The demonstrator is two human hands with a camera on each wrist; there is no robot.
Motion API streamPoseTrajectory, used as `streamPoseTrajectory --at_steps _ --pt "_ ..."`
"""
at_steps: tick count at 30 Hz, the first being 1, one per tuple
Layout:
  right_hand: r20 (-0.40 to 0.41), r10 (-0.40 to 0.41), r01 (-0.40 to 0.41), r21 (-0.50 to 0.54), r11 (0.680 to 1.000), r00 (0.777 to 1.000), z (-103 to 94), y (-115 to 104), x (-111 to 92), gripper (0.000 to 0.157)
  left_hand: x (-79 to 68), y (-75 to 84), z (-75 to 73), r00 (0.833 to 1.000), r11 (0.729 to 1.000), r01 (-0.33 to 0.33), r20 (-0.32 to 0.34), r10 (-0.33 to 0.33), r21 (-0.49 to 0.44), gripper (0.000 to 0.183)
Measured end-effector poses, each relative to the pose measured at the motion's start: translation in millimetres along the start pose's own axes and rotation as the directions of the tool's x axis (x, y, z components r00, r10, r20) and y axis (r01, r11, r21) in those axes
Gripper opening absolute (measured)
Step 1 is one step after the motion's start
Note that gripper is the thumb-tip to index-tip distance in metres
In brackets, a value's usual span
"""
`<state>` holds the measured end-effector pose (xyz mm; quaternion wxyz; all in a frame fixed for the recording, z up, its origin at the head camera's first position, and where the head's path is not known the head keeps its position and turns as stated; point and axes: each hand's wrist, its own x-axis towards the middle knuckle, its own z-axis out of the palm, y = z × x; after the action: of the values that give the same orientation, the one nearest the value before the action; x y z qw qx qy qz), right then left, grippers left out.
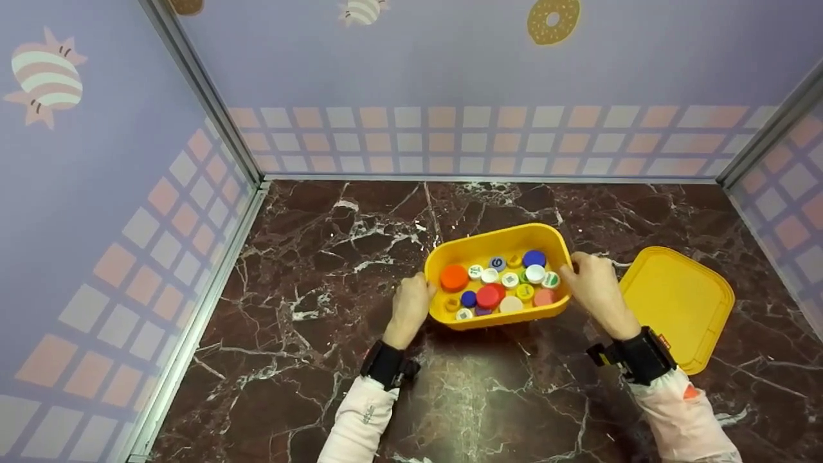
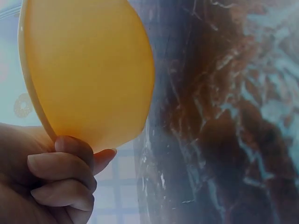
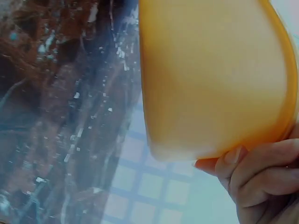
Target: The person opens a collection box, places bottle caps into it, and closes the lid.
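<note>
A yellow plastic box (image 1: 498,321) holds several bottle caps, among them an orange cap (image 1: 454,278), a red cap (image 1: 488,296) and a blue cap (image 1: 534,258). My left hand (image 1: 411,307) pinches the rim at the box's left end, and my right hand (image 1: 593,286) grips the right end. In the left wrist view, curled fingers (image 2: 65,172) press against the yellow wall (image 2: 88,70). The right wrist view has fingers (image 3: 261,172) on the opposite end wall (image 3: 210,84). The box appears raised above the tabletop.
A yellow lid (image 1: 675,302) lies on the dark marbled tabletop (image 1: 270,386), right of the box and partly behind my right forearm. Patterned panels stand around the table: a back wall (image 1: 450,77), a left wall (image 1: 96,225) and a right wall (image 1: 791,193).
</note>
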<state>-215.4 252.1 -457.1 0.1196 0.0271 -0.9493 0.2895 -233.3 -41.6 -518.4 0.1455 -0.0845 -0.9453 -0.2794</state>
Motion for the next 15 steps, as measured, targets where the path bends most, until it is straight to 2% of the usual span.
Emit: streamPoseTrajectory --at_steps 5,12,15 --pt "0.111 0.052 -0.057 0.042 0.998 0.992 9.5 12 0 0.012 4.5 4.4 -11.6 0.999 1.000 -0.010 -0.047 0.011 0.013 0.018" --pt "0.269 0.105 -0.139 0.110 0.984 0.957 20.5 24 -3 0.018 11.0 22.4 -34.2 0.990 0.998 -0.054 -0.129 0.058 0.030 0.016" --pt "0.313 0.121 -0.167 0.127 0.978 0.942 24.8 25 -4 0.018 13.2 26.6 -39.1 0.978 0.994 -0.097 -0.181 0.105 0.053 0.015"
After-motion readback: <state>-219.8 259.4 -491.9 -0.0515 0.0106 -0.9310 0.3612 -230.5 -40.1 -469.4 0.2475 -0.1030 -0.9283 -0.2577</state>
